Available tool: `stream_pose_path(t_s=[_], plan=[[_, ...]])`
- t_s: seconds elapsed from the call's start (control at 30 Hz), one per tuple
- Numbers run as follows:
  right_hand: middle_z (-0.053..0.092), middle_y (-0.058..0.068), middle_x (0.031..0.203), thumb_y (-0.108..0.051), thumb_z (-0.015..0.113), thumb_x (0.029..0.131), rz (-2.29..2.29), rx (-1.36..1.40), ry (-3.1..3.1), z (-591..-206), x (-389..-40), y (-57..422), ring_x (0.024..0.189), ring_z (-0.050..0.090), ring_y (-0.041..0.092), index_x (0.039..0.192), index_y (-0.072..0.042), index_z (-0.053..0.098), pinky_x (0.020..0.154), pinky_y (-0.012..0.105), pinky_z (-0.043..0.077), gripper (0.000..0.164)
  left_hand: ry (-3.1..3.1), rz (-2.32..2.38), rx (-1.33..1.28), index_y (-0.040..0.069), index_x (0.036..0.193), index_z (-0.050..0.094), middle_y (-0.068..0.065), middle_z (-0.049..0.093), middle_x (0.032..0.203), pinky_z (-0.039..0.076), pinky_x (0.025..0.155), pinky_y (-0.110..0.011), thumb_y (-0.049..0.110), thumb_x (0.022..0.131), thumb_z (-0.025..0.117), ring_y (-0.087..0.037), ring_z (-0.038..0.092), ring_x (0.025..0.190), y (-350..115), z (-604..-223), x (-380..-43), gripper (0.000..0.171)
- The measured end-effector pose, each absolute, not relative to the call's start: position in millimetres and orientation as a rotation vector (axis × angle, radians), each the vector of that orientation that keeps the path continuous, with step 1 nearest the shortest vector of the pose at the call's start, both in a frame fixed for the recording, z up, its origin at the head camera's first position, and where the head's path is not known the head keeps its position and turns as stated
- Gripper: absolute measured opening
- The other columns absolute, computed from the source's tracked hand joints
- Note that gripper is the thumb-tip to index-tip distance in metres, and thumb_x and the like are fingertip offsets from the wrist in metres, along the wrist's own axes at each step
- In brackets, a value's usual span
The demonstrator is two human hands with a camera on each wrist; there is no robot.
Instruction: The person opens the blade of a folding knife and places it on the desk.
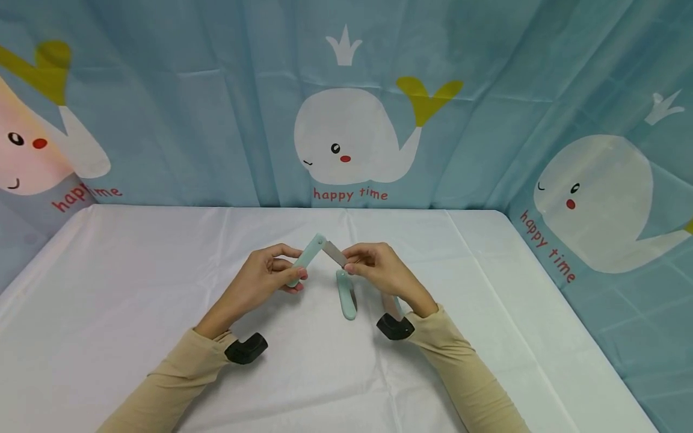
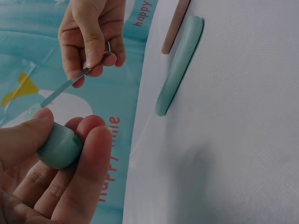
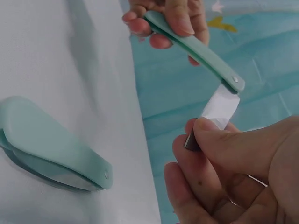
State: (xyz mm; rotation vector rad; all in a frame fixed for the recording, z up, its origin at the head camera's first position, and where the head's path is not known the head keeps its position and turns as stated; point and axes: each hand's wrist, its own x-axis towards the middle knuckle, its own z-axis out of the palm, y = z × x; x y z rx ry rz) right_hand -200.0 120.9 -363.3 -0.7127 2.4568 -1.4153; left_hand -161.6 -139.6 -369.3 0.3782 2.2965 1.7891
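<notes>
held handle [image 3: 205, 55]: smooth plastic | blade [image 3: 221, 107]: shiny metal | tablecloth [image 1: 460, 258]: matt cloth

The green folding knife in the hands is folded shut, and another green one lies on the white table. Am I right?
Not quite: the held green folding knife is open. The head view shows its blade standing out at an angle from its handle. Another green one does lie on the white table.

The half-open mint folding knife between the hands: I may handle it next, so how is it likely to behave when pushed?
The blade would probably swing about the pin when pushed, since it stands at an angle to the handle. Both parts look stiff, showing no sag. The handle's smooth surface might feel slippery.
</notes>
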Motion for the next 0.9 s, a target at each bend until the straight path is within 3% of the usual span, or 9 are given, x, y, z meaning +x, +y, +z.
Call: stream_pose_path(t_s=[0.33,0.57,0.77,0.9], plan=[[0.074,0.015,0.108,-0.007,0.065,0.095,-1.366,-0.707,2.534,-358.4,-200.7,125.6,0.094,0.070,0.020,0.117,0.000,0.069,0.084,0.029,0.055,0.024,2.302,1.748,0.384,-0.003,0.122,0.061,-0.031,0.071,0.102,0.061,0.070,-0.035,0.010,0.093,0.069,-0.034,0.073,0.081,-140.5,-368.3,-162.7,0.033],[0.073,0.015,0.111,-0.007,0.064,0.096,-1.358,-0.728,2.575,-355.3,-201.0,127.1,0.095,0.069,0.029,0.116,-0.001,0.070,0.081,0.029,0.054,0.022,2.302,1.695,0.389,-0.004,0.122,0.063,-0.028,0.072,0.101,0.061,0.071,-0.034,0.011,0.093,0.069,-0.038,0.072,0.083,-139.9,-365.9,-160.9,0.034],[0.073,0.012,0.110,-0.007,0.064,0.095,-1.321,-0.755,2.632,-352.3,-200.5,129.4,0.090,0.066,0.019,0.114,-0.003,0.071,0.080,0.029,0.052,0.020,2.330,1.651,0.397,-0.004,0.121,0.064,-0.026,0.073,0.100,0.061,0.071,-0.034,0.013,0.092,0.070,-0.035,0.072,0.081,-142.2,-364.8,-159.2,0.034],[0.073,0.012,0.108,-0.008,0.065,0.095,-1.321,-0.777,2.632,-351.9,-201.0,131.4,0.089,0.066,0.023,0.113,-0.004,0.072,0.078,0.029,0.051,0.020,2.343,1.624,0.409,-0.004,0.119,0.065,-0.025,0.073,0.099,0.061,0.070,-0.033,0.013,0.092,0.071,-0.032,0.072,0.078,-144.2,-363.4,-158.2,0.033]])
